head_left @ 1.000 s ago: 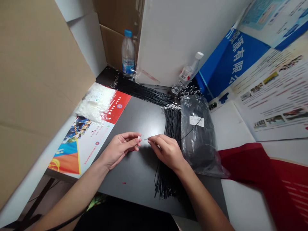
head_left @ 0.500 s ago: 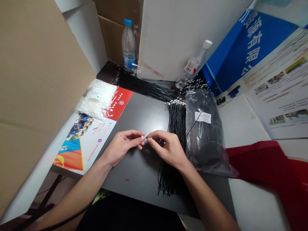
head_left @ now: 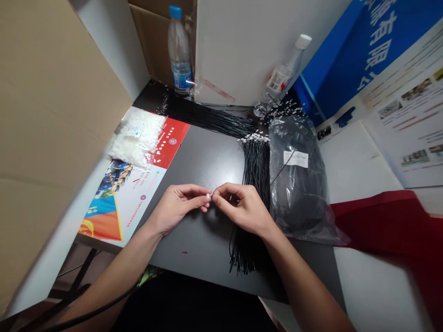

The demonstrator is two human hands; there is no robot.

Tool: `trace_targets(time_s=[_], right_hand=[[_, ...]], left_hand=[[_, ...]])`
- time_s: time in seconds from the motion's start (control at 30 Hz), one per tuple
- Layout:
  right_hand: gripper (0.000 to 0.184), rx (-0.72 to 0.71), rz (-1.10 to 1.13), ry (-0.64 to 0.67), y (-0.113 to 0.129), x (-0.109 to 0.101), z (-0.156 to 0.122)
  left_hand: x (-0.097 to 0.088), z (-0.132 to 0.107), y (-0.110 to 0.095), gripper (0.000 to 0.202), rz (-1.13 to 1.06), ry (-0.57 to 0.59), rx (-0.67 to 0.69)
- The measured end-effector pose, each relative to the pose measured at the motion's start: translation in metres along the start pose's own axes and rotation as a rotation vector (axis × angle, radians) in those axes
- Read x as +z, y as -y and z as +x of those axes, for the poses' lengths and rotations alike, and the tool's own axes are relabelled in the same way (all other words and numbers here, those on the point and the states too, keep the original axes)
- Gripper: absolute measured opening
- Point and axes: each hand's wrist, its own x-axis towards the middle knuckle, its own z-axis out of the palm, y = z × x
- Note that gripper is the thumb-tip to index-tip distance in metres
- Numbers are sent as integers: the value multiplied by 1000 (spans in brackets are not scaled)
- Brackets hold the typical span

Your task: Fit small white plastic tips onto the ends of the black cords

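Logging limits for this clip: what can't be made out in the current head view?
- White piece: too small to identify; pinched between left hand and right hand.
- Wire end at the right grip: hidden by fingertips.
- Bag label: text too small.
- Wire bundle: middle covered by right hand.

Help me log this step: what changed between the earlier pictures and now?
The left hand and right hand closed the gap between them: the small white plastic connector pinched in the left fingertips now meets the thin wire end held by the right. Both grips stayed pinched. The bundle of black wires and clear plastic bag of black wires stayed put on the dark table.
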Motion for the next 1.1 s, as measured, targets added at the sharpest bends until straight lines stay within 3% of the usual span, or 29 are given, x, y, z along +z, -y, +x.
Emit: trace_targets(time_s=[0.6,1.1], right_hand=[[15,128,252,106,-4,0,1],[11,133,256,125,-4,-1,1]], left_hand=[[-4,0,4,14,39,73,2],[-4,2,6,13,86,90,28]])
